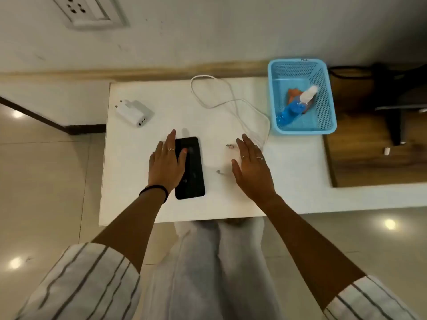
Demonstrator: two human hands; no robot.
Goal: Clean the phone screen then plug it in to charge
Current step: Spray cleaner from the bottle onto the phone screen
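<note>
Left hand (166, 162) flat, fingers straight, resting on black phone (190, 168) on white counter (143, 204); right hand (251, 166) flat, holding nothing, beside white cable (231, 101); charger plug (134, 112) past left fingers

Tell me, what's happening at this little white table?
A person stands at a white table with both hands flat and open. The left hand rests partly on a dark phone lying face up; the right hand lies beside the loose ends of a white charging cable. A white charger sits unplugged near the far left corner. The blue spray bottle and an orange cloth lie in a blue basket.
</note>
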